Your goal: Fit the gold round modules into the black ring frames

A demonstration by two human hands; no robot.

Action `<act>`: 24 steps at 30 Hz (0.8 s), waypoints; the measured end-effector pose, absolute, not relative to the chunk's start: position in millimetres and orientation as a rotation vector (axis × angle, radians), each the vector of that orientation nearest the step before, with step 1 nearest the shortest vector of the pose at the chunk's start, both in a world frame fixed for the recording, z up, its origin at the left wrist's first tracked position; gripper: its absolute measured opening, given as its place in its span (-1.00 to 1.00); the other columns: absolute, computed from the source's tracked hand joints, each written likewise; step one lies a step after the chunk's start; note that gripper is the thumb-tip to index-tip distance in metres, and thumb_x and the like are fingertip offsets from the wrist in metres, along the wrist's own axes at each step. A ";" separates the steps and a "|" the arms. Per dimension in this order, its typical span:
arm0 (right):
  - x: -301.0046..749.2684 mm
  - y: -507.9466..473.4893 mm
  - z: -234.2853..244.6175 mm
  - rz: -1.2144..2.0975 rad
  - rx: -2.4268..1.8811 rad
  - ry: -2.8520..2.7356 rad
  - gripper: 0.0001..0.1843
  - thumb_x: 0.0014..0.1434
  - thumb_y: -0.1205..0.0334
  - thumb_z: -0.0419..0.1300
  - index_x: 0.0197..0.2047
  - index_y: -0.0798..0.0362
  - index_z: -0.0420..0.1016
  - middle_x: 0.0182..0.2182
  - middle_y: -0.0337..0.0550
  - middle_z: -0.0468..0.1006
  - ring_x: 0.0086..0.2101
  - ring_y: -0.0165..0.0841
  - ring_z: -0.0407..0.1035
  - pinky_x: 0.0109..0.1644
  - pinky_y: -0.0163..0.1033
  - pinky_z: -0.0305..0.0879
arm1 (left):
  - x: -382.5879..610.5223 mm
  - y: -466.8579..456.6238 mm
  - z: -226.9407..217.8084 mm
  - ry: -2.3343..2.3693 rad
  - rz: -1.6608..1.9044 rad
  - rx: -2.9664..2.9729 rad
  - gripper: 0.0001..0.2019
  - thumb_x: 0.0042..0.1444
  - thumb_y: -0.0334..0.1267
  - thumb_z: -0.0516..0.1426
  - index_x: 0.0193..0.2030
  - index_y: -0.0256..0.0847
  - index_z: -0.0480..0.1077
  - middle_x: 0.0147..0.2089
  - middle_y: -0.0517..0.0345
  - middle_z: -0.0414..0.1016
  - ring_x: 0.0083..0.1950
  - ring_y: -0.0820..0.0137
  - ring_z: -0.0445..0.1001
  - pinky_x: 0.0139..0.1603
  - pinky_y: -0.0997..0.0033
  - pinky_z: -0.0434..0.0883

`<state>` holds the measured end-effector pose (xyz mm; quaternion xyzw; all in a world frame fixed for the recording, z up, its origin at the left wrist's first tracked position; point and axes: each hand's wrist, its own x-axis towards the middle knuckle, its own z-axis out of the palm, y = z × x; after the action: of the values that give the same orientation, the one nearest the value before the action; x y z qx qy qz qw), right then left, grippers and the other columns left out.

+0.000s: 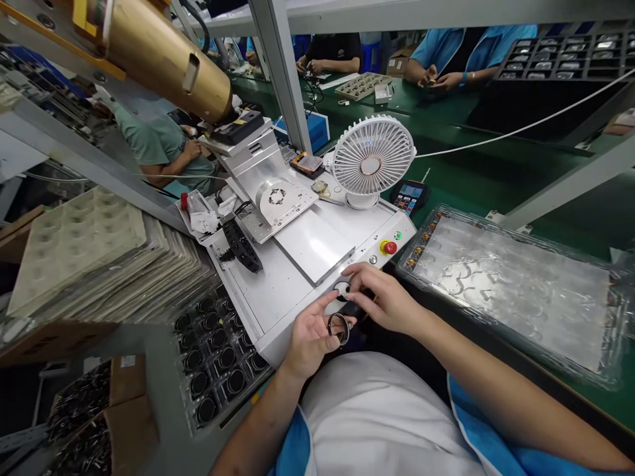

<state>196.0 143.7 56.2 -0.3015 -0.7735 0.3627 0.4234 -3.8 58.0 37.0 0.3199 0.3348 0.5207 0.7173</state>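
My left hand (308, 336) is turned palm up, its thumb and fingers closed around a dark round ring (338, 328) with a shiny rim. Its index finger stretches toward my right hand (385, 299). The right hand's fingers are bent with thumb and index close together, beside the left fingertip. Whatever small piece sits between them is too unclear to name. Just behind the fingertips shows a white round spot with a dark edge (342, 289), at the front of the white machine (268, 317). I cannot tell whether the fingers touch it.
On the machine stand a metal fixture (290, 201), a white fan (373, 162) and a red stop button (390, 247). A clear tray (516, 291) lies right. Left are stacked moulded trays (79, 244) and a tray of black rings (218, 357). Co-workers sit beyond.
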 end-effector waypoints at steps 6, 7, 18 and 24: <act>183.0 204.4 69.6 1.427 -1.324 -1.438 -0.76 0.29 0.16 0.28 -0.32 0.00 0.28 -0.59 -0.30 0.50 -0.65 -0.40 0.36 -0.53 -0.31 0.31 | -6.8 56.3 45.2 0.743 1.248 0.814 -0.11 -0.15 -0.09 0.54 0.35 -0.19 0.40 -0.01 -0.08 0.68 0.00 0.21 0.68 0.07 0.37 0.54; 181.9 212.2 70.4 1.468 -1.391 -1.393 -0.75 0.27 0.17 0.29 -0.32 0.00 0.27 -0.61 -0.30 0.50 -0.67 -0.40 0.34 -0.56 -0.32 0.28 | -7.2 55.0 47.2 0.732 1.256 0.843 -0.11 -0.13 -0.08 0.54 0.36 -0.17 0.40 0.00 -0.07 0.68 0.00 0.23 0.68 0.07 0.38 0.54; 187.4 133.3 59.9 1.643 -1.102 -1.283 -0.53 0.12 -0.18 0.39 -0.24 0.11 0.58 -0.38 -0.10 0.65 -0.43 -0.31 0.49 -0.43 -0.29 0.39 | 8.2 42.9 28.7 1.140 1.228 1.803 0.03 0.05 -0.28 0.44 0.56 0.05 0.00 0.58 -0.32 0.01 0.06 0.11 0.68 0.16 0.02 0.62; 182.1 123.7 51.8 1.718 -1.048 -1.091 -0.55 0.06 -0.09 0.44 -0.15 0.11 0.63 -0.39 -0.15 0.63 -0.41 -0.34 0.48 -0.31 -0.25 0.46 | 17.8 44.8 15.9 1.079 1.141 1.885 -0.09 0.05 -0.34 0.42 0.49 -0.03 0.10 0.57 -0.36 0.02 0.05 0.11 0.69 0.15 0.02 0.63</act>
<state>182.1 123.7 51.8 -0.4167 -0.4339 0.6834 0.4135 17.8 44.8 15.9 0.7232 0.4140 0.4380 0.3374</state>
